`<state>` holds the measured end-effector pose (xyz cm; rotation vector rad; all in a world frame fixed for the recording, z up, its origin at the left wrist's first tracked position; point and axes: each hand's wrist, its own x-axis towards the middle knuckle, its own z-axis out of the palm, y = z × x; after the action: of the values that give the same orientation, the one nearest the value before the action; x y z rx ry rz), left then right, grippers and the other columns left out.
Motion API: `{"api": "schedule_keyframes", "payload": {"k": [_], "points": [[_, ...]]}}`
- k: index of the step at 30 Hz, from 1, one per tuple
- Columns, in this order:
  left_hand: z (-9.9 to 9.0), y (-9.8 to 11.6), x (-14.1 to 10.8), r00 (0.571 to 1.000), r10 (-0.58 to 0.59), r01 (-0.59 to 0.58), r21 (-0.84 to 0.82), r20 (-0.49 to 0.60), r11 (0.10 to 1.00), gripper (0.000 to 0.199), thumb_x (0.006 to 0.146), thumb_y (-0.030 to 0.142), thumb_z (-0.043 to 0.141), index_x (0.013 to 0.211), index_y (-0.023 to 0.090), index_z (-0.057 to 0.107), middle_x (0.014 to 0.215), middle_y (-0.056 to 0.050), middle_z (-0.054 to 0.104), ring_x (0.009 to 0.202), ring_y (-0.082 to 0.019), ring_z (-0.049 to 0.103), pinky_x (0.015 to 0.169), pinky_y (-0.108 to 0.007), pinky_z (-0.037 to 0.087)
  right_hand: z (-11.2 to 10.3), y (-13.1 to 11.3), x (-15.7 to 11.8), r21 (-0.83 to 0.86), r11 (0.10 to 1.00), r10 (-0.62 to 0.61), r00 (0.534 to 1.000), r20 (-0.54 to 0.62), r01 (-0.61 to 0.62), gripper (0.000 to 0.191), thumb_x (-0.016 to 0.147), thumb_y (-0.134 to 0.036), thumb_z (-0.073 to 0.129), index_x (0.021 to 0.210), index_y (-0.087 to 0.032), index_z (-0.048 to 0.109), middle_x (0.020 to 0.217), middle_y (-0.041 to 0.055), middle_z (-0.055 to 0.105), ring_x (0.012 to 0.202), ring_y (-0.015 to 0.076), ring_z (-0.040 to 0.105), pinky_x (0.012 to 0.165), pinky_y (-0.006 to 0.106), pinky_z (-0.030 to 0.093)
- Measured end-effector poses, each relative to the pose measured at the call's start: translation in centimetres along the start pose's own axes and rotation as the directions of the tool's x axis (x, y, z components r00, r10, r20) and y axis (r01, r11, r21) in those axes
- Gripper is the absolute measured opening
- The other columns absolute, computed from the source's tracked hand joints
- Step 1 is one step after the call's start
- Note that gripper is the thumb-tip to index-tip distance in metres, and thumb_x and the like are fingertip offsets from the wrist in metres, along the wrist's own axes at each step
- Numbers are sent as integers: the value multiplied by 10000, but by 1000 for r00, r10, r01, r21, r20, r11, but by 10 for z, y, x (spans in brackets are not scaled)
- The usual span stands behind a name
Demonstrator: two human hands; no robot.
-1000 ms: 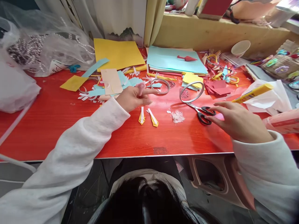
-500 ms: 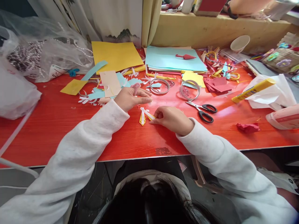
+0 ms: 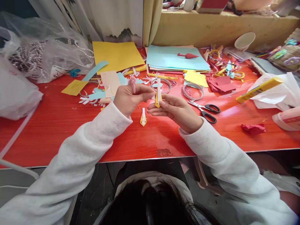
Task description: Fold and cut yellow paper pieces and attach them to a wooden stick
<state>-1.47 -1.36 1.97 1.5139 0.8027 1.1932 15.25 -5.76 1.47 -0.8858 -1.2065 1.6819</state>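
My right hand point(image 3: 178, 110) grips a folded yellow paper piece point(image 3: 158, 100), thumb on its front and fingers behind. A white strip stands up from that piece. Just left of it is my left hand point(image 3: 134, 97), thumb and forefinger pinched together beside the yellow edge; what lies between those fingertips is too small to make out. On the red table below the hands rests a second folded yellow paper piece point(image 3: 143, 120), also with a white strip along it. A pink fuzzy band point(image 3: 132, 83) circles a finger of my left hand.
Black-handled scissors point(image 3: 206, 111) lie right of my right hand, near two rolls of clear tape point(image 3: 193, 91). A yellow glue stick point(image 3: 259, 89) rests on crumpled white paper. Yellow sheets point(image 3: 118, 56), blue sheets point(image 3: 173, 59) and paper scraps cover the back. Plastic bags point(image 3: 18, 90) stand left.
My right hand has lifted one folded yellow paper piece off the table and turned it strip-up. My left hand has shifted slightly and now meets it. The other piece stays on the table.
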Motion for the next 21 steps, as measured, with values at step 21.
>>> {"api": "schedule_keyframes", "payload": {"k": [21], "points": [[9,0,-5,993,-105,106,35,-54,994,181,623,335,753,650,171,682,690,-9,657,712,-138,619,756,-306,498,2,1,2,-81,994,-73,997,-39,69,220,795,-384,606,862,-204,498,859,24,699,824,152,688,807,334,563]]}}
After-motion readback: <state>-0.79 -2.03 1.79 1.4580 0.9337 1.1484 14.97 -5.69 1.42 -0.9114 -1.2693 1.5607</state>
